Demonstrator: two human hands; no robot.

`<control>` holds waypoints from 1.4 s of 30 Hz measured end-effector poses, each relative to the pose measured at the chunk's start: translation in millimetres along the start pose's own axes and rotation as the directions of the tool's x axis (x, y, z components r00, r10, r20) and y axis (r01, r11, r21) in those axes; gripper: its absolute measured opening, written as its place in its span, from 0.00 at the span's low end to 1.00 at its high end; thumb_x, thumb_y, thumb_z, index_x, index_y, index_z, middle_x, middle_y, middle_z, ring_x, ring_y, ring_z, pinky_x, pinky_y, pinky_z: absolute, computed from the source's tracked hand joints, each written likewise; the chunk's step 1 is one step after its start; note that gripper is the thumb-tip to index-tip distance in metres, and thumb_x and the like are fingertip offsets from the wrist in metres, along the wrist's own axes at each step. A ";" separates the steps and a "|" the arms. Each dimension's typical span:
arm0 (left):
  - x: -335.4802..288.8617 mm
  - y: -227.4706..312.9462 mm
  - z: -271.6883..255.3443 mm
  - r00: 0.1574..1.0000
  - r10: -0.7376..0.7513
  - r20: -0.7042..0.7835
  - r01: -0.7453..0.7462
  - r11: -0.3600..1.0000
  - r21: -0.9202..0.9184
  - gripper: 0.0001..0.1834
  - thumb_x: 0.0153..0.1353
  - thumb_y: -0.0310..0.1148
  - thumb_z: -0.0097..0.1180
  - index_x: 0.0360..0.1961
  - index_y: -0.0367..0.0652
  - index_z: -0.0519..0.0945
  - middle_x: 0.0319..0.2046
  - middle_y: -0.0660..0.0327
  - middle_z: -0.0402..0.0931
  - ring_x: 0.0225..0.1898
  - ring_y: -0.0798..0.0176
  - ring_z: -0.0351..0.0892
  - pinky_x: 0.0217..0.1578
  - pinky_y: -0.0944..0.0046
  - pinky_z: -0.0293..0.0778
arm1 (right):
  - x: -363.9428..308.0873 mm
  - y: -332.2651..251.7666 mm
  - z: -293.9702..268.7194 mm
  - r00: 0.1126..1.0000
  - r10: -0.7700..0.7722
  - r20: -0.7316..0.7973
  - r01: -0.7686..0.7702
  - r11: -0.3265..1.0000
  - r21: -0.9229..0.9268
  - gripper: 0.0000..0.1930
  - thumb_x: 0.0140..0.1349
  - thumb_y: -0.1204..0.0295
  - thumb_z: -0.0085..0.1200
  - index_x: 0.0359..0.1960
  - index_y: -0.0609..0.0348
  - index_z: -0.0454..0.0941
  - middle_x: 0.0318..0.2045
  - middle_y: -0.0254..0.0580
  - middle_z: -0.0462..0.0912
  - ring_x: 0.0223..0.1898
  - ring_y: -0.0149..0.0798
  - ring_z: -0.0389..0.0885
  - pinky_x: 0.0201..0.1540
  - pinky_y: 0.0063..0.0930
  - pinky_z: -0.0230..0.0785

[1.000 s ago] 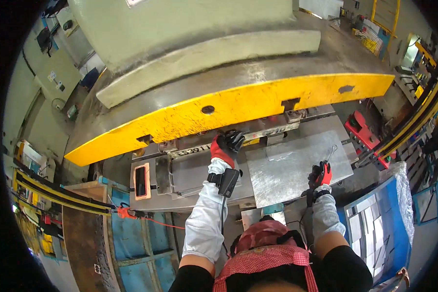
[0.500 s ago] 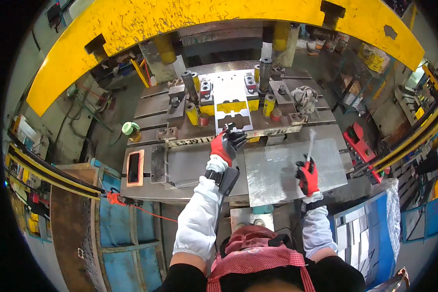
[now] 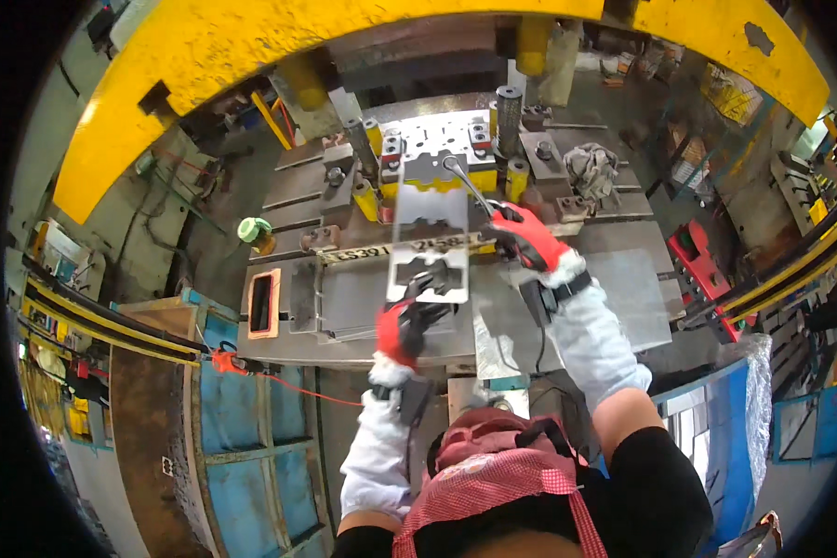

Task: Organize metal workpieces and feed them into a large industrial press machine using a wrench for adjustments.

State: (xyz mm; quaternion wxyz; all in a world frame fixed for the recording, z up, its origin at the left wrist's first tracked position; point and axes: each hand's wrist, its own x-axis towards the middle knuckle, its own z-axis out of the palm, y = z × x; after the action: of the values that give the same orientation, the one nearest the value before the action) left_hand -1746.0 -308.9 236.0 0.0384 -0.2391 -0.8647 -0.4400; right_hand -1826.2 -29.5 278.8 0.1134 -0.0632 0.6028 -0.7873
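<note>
My left hand (image 3: 405,325), in a red and black glove, is closed on the near end of a long metal strip (image 3: 456,281) with shaped cut-outs. The strip is blurred by motion and reaches from the die over the table's front part. My right hand (image 3: 523,234), gloved alike, grips a slim rod (image 3: 471,186) with a rounded end. That end is at the front of the bright die block (image 3: 437,132), over a dark shaped area; whether it touches cannot be told. Yellow blocks and dark guide posts (image 3: 508,121) flank the die.
A yellow press frame (image 3: 344,26) arches across the top. On the table lie a grey rag (image 3: 591,169), a flat metal sheet (image 3: 623,288) and, at the left, a phone-like dark slab (image 3: 263,305). A green-capped bottle (image 3: 250,230) stands left; a red box (image 3: 699,265) is right.
My left hand has drawn the strip toward me and slightly left. My right hand has swung forward and left from over the metal sheet, bringing the rod to the die.
</note>
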 end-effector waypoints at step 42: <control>-49.6 -28.3 38.3 0.826 -0.524 0.209 0.003 -0.366 -0.930 0.20 0.62 0.50 0.47 0.47 0.48 0.75 0.49 0.57 0.72 0.50 0.57 0.73 0.55 0.52 0.66 | -60.3 -2.1 47.9 0.952 0.273 0.140 -0.193 0.888 -0.418 0.21 0.53 0.71 0.58 0.50 0.59 0.71 0.21 0.26 0.70 0.18 0.21 0.67 0.20 0.18 0.62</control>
State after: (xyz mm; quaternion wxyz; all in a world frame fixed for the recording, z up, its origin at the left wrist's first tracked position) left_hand -1709.4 -312.0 177.9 -0.1331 0.1253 -0.1701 -0.9683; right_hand -1756.9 -58.4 295.7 0.2507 -0.0886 0.7399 -0.6180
